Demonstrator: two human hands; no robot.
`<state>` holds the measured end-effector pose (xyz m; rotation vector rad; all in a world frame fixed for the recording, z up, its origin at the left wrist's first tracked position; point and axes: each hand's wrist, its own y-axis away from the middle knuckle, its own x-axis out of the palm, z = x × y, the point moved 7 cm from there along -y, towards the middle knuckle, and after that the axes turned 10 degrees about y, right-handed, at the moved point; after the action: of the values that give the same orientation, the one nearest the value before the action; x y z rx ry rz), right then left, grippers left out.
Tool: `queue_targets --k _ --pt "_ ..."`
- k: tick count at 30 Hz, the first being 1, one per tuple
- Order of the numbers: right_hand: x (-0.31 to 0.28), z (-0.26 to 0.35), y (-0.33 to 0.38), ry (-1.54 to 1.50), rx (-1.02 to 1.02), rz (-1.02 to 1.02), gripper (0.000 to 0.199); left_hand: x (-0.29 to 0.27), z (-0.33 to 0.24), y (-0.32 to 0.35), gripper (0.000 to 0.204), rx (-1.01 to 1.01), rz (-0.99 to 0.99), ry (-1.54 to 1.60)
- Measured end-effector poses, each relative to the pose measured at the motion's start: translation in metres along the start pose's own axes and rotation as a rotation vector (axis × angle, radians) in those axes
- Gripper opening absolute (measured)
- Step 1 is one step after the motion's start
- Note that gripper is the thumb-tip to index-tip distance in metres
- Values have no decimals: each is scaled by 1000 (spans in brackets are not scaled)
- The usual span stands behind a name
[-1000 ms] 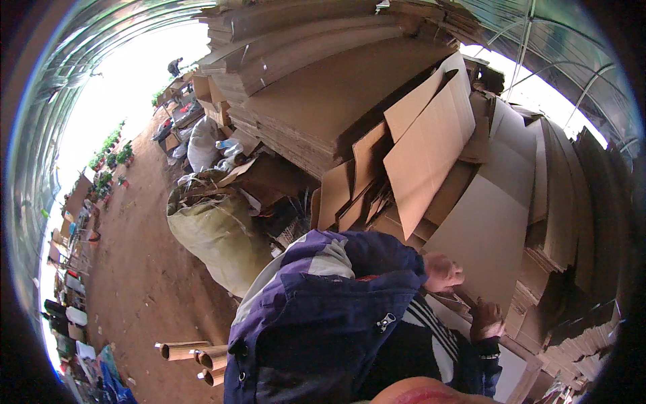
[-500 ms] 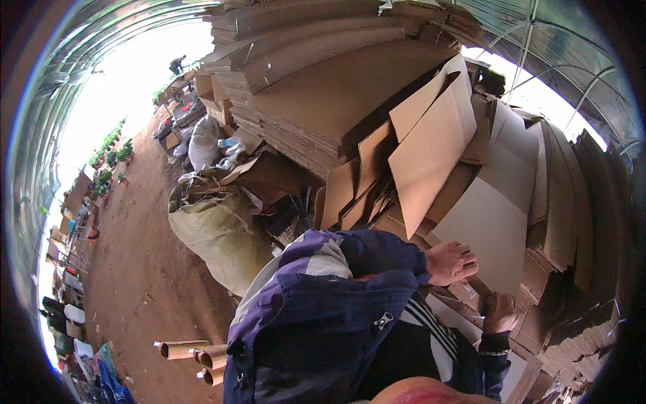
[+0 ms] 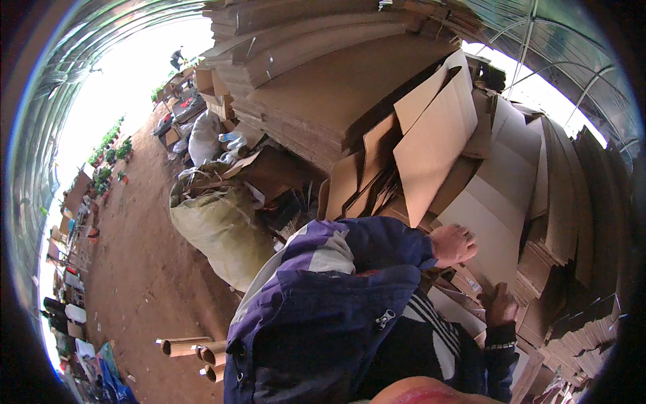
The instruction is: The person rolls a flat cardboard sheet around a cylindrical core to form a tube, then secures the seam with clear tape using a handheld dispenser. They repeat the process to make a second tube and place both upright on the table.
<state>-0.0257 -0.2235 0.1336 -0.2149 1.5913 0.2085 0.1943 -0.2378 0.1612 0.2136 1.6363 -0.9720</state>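
Note:
A pale cardboard sheet [image 3: 494, 242] with fold lines leans against the piled cardboard to the right. At its left edge is my left hand [image 3: 455, 244], closed with the fingers curled over. My right hand [image 3: 502, 306] grips the sheet's lower edge; the thumb points up and the other fingers are mostly hidden. Just left of the sheet, a folded brown cardboard piece [image 3: 437, 145] sticks up from the pile. Smaller cardboard pieces [image 3: 464, 281] lie below and between my hands.
Tall stacks of flattened cardboard [image 3: 350, 87] rise ahead, and more cardboard [image 3: 572, 195] stands on the right. A stuffed yellowish sack [image 3: 225, 232] sits to the left. Brown tubes [image 3: 185, 347] lie over the dirt floor [image 3: 145, 269]. Far off, a person [image 3: 177, 59] bends by plants.
My left hand has risen a little, and my right hand has shifted slightly up. The pale sheet's top panel now shows a crease and a changed tilt.

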Motion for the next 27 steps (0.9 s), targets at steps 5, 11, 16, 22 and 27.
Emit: queue_targets --k 5,11,16,22,27 --pt "-60 14 31 471 -191 -859 29 -2 25 4 36 -193 319 324" --pt "-44 3 10 169 -20 -304 27 -26 28 5 40 -81 -26 18" --pt "-61 21 18 327 -190 -573 42 19 35 26 35 -136 300 280" --pt "-28 1 2 -49 -17 57 49 -17 36 22 39 -44 14 110" --pt "-76 8 15 258 -96 -490 44 -15 43 21 23 -89 357 225"
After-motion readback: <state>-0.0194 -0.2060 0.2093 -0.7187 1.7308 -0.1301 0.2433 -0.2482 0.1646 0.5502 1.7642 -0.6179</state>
